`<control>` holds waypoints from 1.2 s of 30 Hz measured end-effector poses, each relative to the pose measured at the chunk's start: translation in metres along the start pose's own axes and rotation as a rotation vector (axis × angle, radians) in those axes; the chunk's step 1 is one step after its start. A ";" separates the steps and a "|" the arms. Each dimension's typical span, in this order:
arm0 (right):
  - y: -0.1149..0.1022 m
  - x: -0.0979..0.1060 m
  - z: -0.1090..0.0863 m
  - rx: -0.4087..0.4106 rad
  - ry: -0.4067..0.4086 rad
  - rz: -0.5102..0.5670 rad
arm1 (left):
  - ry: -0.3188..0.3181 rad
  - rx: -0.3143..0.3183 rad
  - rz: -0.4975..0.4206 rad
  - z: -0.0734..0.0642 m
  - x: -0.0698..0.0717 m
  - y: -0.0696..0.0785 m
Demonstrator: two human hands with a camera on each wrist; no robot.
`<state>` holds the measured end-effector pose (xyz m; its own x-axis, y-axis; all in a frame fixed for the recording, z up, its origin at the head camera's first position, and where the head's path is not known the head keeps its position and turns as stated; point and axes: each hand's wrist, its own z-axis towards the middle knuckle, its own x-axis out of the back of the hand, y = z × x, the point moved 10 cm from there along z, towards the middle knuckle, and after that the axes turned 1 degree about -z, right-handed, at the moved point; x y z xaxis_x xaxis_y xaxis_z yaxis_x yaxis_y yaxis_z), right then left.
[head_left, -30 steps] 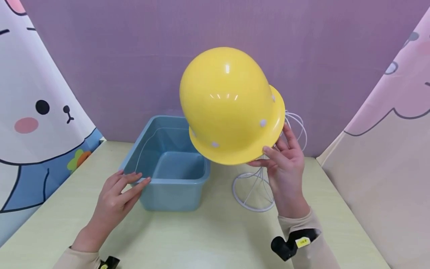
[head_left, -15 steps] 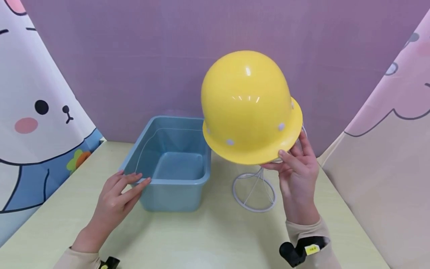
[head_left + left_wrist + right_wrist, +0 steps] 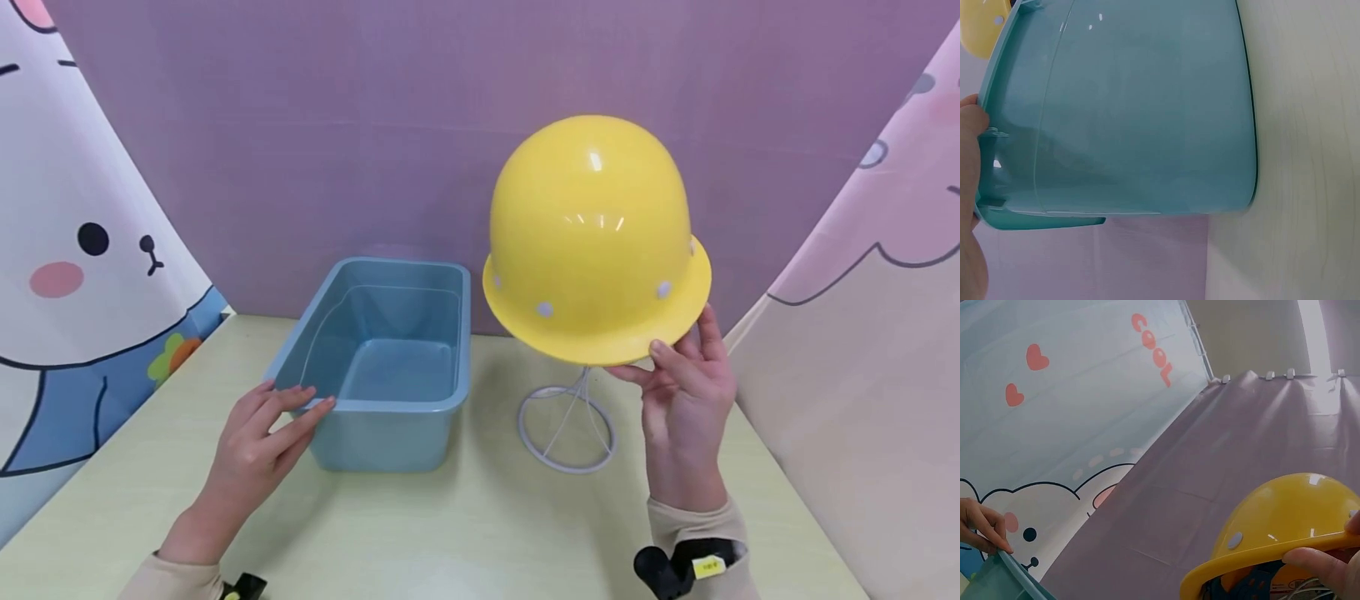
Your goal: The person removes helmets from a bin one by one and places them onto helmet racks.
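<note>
Yellow helmet [image 3: 592, 225]: reads as light, rigid shell to me, glossy so likely slick on the dome. I'd hold the brim [image 3: 577, 350], not the dome; one-sided grip may let it tip. Right hand [image 3: 690, 408] pinches the brim at the helmet's 5 o'clock, thumb above, fingers below. Helmet's over the wire stand [image 3: 568, 470], 2 o'clock from the blue tub [image 3: 405, 407]; can't tell if touching the stand. Left hand [image 3: 262, 433] pinches the tub rim at 7.

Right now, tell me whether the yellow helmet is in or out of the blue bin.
Out: the right hand holds the yellow helmet by its brim, right of the blue bin.
</note>
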<state>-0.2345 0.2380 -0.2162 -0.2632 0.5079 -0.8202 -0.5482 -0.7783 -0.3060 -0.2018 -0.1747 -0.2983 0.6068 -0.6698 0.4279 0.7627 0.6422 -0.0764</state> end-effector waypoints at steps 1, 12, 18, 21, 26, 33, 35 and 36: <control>-0.001 0.001 0.000 0.003 0.008 0.003 | 0.001 -0.002 0.000 0.000 0.000 0.000; -0.008 0.019 -0.001 -0.002 0.115 0.007 | 0.006 -0.010 0.001 0.001 0.000 0.001; -0.010 0.028 0.001 -0.009 0.158 0.051 | -0.002 -0.003 0.001 0.001 -0.001 0.000; -0.011 0.031 0.002 0.003 0.158 0.053 | -0.005 -0.001 0.001 0.001 -0.001 0.000; -0.012 0.040 0.001 0.016 0.179 0.022 | -0.002 -0.001 0.000 0.001 0.000 0.000; -0.010 0.050 -0.001 0.021 0.211 -0.014 | -0.006 0.005 -0.003 0.001 0.000 0.000; -0.008 0.052 -0.002 0.010 0.225 -0.013 | -0.005 0.008 -0.003 0.000 0.000 0.000; -0.007 0.053 -0.002 0.004 0.233 -0.012 | -0.005 0.010 -0.003 0.000 0.000 -0.001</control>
<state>-0.2432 0.2697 -0.2587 -0.0662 0.4177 -0.9062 -0.5535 -0.7710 -0.3150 -0.2022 -0.1749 -0.2979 0.6033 -0.6700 0.4326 0.7623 0.6439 -0.0658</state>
